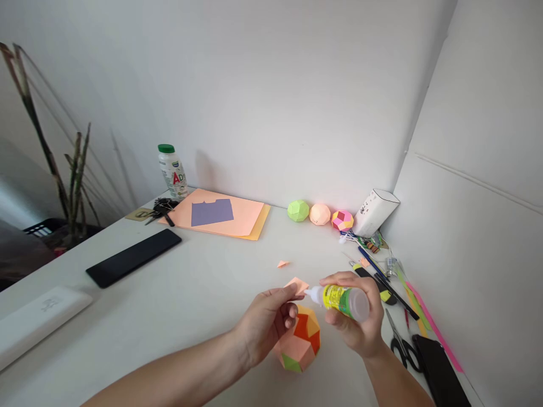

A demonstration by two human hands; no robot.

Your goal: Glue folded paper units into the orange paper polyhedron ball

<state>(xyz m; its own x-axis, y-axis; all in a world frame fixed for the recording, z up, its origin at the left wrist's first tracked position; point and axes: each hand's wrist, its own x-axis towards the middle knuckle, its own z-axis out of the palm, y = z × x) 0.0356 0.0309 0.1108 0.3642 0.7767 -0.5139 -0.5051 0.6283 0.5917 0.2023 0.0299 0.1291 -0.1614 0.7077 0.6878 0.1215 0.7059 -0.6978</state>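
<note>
Between thumb and fingers, my left hand (267, 316) pinches a small folded peach paper piece (298, 284). My right hand (360, 322) is wrapped around a glue bottle (339, 299) with a yellow and green label, tilted sideways so its white nozzle meets the edge of the paper piece. Whether glue is coming out is too small to tell. Below both hands a multicoloured folded paper ball (299, 347) rests on the table, in orange, peach and green, partly hidden by my left hand. Another small peach paper piece (283, 264) lies just beyond.
Three finished-looking paper balls (319, 214) line the wall beside a white box (376, 212). Scissors (403, 345), a cutter (375, 284), pens and a black phone (439, 370) crowd the right edge. Peach sheets (250, 217), a white bottle (173, 172) and a black slab (134, 257) are left.
</note>
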